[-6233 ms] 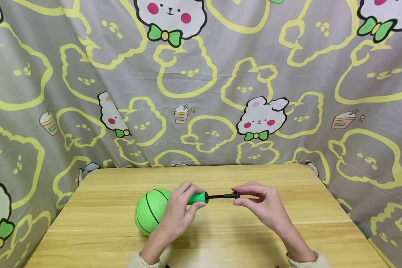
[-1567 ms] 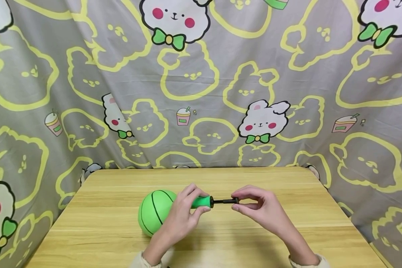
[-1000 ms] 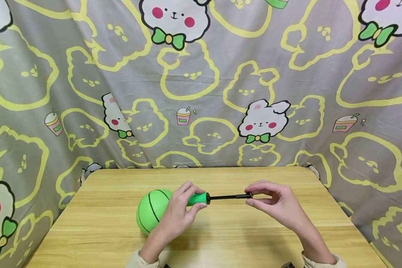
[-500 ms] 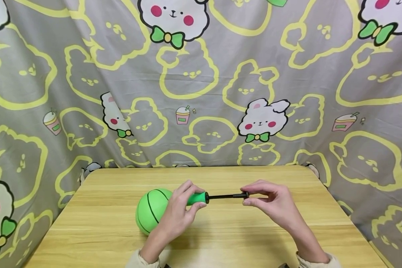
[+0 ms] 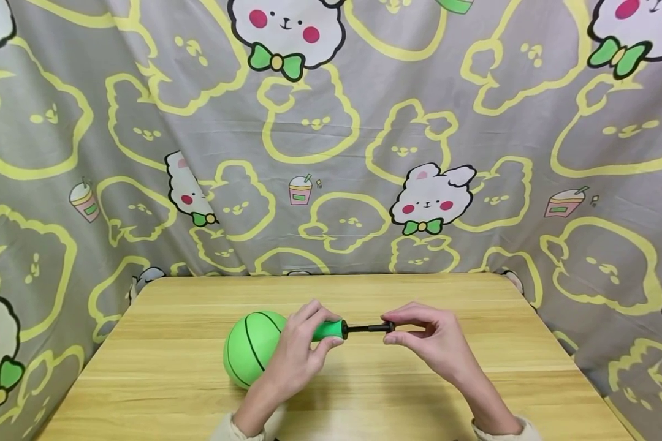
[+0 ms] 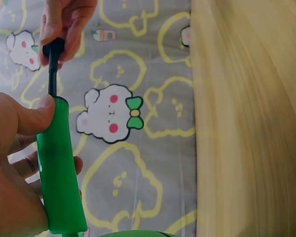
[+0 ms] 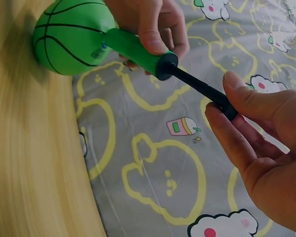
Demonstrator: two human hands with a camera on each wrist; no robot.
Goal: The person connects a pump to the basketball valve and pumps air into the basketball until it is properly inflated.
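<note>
A green hand pump (image 7: 135, 52) with a black rod and black end handle is held level above the table. My left hand (image 5: 298, 349) grips its green barrel, thumb and fingers round it, as the left wrist view also shows. With thumb and fingertips, my right hand (image 5: 433, 340) pinches the black handle (image 7: 224, 104) at the rod's end. Part of the rod (image 5: 364, 329) shows between barrel and handle. The pump's other end meets a green ball (image 5: 251, 349) with black basketball lines, partly hidden behind my left hand in the head view.
The wood-grain table (image 5: 198, 300) lies under both hands and the ball. A grey curtain (image 5: 331, 153) printed with yellow outlines and white cartoon animals hangs behind the table and along both sides.
My right hand has moved left from where it was half a second ago, pushing the rod further into the barrel. Over the earlier frames it goes in and out. My left hand keeps its grip.
</note>
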